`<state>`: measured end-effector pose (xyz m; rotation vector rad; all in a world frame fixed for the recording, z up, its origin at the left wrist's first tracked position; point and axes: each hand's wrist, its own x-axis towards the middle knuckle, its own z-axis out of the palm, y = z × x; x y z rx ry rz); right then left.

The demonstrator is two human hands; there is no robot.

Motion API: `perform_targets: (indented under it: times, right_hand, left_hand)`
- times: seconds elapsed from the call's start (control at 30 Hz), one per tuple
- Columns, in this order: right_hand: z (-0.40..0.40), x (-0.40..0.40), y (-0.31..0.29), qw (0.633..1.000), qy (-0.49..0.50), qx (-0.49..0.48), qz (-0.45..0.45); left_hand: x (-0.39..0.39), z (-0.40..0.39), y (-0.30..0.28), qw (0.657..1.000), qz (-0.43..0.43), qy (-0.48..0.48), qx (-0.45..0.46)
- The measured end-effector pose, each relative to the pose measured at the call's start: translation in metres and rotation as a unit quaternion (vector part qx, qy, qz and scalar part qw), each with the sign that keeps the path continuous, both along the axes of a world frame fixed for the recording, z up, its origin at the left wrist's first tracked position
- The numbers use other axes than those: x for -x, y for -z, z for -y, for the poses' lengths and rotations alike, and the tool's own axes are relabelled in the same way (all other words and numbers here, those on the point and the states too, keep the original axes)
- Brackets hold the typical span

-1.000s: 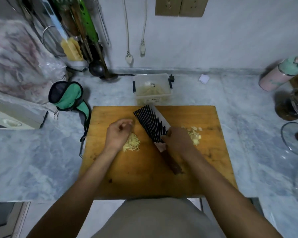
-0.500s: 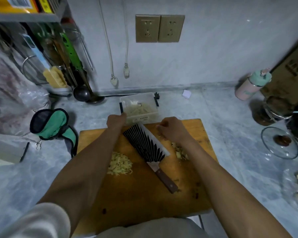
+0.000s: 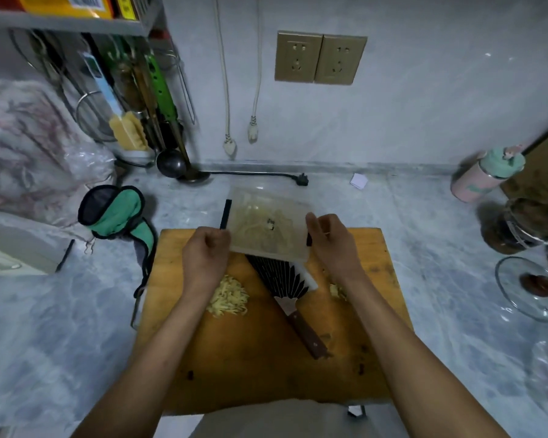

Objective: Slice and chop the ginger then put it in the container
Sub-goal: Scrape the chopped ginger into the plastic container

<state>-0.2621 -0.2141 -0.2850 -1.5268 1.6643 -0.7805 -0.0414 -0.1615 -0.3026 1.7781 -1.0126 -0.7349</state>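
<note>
- One clear plastic container (image 3: 268, 227), with shredded ginger inside.
- Two hands: the left hand (image 3: 207, 251) and the right hand (image 3: 331, 241).
- One cleaver (image 3: 287, 287).
- One wooden cutting board (image 3: 266, 358).
- Two heaps of cut ginger on the board: one shredded pile (image 3: 230, 298), one smaller pile (image 3: 337, 290).
- Two wall sockets (image 3: 320, 58).
- One ladle (image 3: 171, 164).
- One pink bottle (image 3: 484, 175).

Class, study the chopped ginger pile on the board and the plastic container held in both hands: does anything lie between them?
Nothing visible blocks the way. The container is held above the board's far edge; the ginger pile lies beside the left wrist, and the cleaver rests to its right.
</note>
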Motion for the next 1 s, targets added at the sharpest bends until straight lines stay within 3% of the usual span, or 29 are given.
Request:
perform_targets:
  times: [0.1, 0.23, 0.33, 0.6, 0.83, 1.0]
  right_hand:
    - [-0.014, -0.012, 0.014, 0.999, 0.013, 0.038, 0.004]
    - [-0.039, -0.031, 0.023, 0.999, -0.053, 0.011, 0.009]
    - [-0.058, -0.041, 0.031, 0.999, -0.045, 0.010, -0.015]
    - [-0.082, -0.059, 0.033, 0.997, -0.071, 0.005, -0.010]
    - [-0.090, -0.070, 0.029, 0.995, -0.074, -0.025, 0.067]
    - [-0.093, -0.066, 0.028, 0.991, -0.080, -0.034, 0.097]
  left_hand:
    - [-0.004, -0.040, 0.002, 1.000, -0.028, -0.012, 0.000]
    - [-0.006, -0.078, 0.002, 0.998, -0.028, -0.060, -0.006]
    - [-0.012, -0.092, -0.003, 0.995, -0.037, -0.091, -0.017]
    - [-0.041, -0.110, 0.003, 0.994, 0.094, -0.046, 0.022]
    - [-0.048, -0.128, 0.010, 0.996, -0.049, -0.070, 0.028]
    - [-0.061, -0.128, 0.010, 0.992, -0.099, -0.064, -0.053]
